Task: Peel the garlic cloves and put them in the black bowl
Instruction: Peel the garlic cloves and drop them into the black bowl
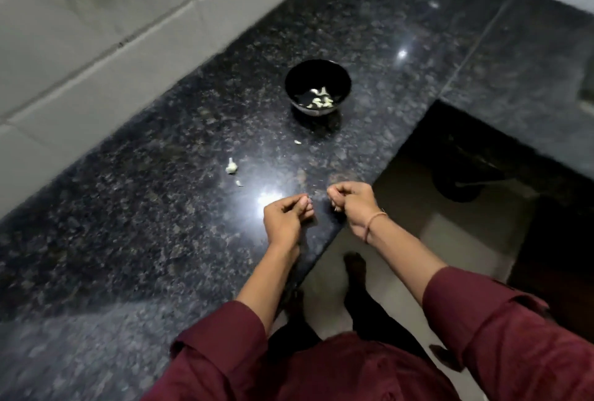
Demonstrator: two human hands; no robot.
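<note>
Garlic cloves (319, 99), already peeled, lie in the black bowl (308, 74) just above the centre of the frame on the dark speckled table (128, 240). A larger garlic piece (231, 166) and two small bits (297, 142) lie loose on the table between the bowl and the hands.

The left hand (286, 217) is curled with its fingertips bunched; I cannot tell whether it holds anything. The right hand (352, 204) is curled round a pale scrap (335, 208), clove or skin unclear.

Both hands work at the table's near edge, the right one partly out over the floor (401, 272), so anything that slips from its grip would likely fall there. The bowl stands well apart from the hands, so a tossed clove could miss. Skin clinging to fingers could end up in the bowl, and glare on the glossy stone may hide small bits.
</note>
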